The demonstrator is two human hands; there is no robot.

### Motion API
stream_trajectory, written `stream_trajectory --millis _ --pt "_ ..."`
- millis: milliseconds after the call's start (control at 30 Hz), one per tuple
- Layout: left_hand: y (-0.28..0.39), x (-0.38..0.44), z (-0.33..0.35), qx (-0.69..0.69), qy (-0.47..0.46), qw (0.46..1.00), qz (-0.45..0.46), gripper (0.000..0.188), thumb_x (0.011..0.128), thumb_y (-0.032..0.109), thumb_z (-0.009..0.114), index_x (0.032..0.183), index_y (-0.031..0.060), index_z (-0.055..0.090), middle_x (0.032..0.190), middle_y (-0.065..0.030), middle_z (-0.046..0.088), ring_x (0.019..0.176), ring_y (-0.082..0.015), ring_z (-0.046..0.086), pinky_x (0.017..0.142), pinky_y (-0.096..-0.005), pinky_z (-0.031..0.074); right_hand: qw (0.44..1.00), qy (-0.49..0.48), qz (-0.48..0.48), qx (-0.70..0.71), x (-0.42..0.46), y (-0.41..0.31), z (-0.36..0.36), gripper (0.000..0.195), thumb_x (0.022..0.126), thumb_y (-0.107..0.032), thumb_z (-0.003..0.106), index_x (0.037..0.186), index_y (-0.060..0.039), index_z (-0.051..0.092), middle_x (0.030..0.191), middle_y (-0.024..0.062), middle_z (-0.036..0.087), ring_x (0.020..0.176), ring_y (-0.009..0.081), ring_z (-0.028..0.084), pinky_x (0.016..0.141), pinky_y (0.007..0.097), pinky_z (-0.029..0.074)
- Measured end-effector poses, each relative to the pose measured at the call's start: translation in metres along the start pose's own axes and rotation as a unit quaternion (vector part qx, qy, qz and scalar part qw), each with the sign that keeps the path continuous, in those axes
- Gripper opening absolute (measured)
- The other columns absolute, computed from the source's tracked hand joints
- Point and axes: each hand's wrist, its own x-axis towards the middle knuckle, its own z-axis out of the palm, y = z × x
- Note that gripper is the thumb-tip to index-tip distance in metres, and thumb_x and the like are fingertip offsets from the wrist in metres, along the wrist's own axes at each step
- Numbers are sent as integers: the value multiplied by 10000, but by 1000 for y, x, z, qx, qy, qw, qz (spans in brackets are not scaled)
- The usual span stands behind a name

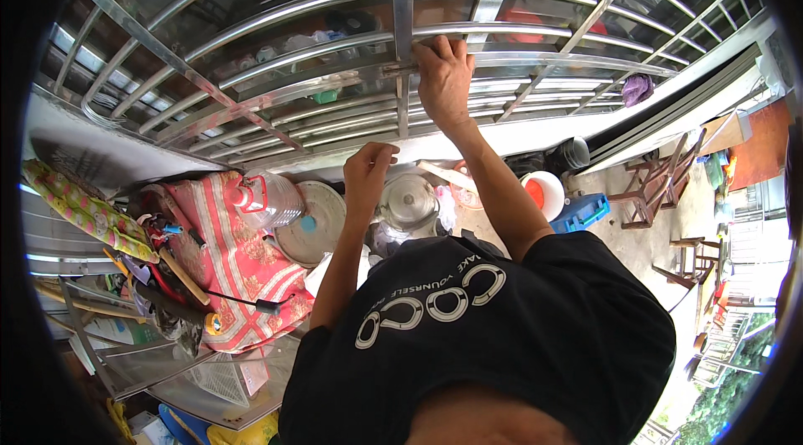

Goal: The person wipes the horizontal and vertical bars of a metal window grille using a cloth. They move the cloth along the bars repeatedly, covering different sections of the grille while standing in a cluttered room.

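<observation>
A metal window grille (401, 6) of shiny round bars and flat uprights spans the upper view, with glass panes behind it. My right hand (445, 78) is raised to the grille, its curled fingers against a horizontal rail just right of the central upright; whether it grips the rail or something small is hidden. Lower and to the left, my left hand (369, 169) hangs in front of the white sill, fingers bent and thumb near them, touching nothing visible. Below it are a glass-lidded pot (409, 199) and a large round lid (312, 219).
At left, a red patterned cloth (251, 275) lies under a clear plastic jug (273, 203), beside a hammer-like wooden handle (184, 275). To the right are a white bucket (551, 197), a blue case (580, 213) and wooden stools (652, 188). A purple bag (637, 90) hangs on the grille.
</observation>
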Motion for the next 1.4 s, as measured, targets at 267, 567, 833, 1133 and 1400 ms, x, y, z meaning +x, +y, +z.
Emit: stream_trajectory --millis 267,567,833,1133,1400 --pt "-12 12 -3 -11 -16 1000 9 170 961 139 553 1005 5 648 934 -47 684 787 -119 639 728 -245 495 963 -202 -18 177 -19 21 -50 139 797 -37 605 881 -100 697 921 77 634 962 305 568 837 394 461" --pt "-15 -10 -4 -15 -16 999 -50 188 961 161 558 978 -3 648 920 -57 688 797 -130 649 737 -252 498 990 96 23 104 -7 -10 3 348 778 -109 662 1099 -3 579 1042 152 593 991 359 506 889 454 396" --pt "-45 -35 -22 -59 52 993 -87 188 941 113 576 941 -58 655 868 -69 684 761 -113 637 703 -230 506 996 -72 -47 1 10 11 -5 202 786 -99 644 985 -102 674 1017 43 632 1019 258 521 872 460 357" --pt "-41 -19 -17 -35 -30 996 -83 213 905 126 612 1054 -23 647 962 -86 687 806 -144 646 750 -264 526 928 -249 -200 194 -46 2 -28 214 747 46 609 904 -58 709 947 76 682 932 276 615 824 424 468" --pt "-29 -23 -13 -165 44 978 -121 360 931 139 614 1259 13 536 1112 -65 617 1013 -104 559 849 -268 470 716 -372 251 534 -96 -15 -7 422 866 -160 663 1221 49 570 1149 159 634 1064 220 599 883 327 493"
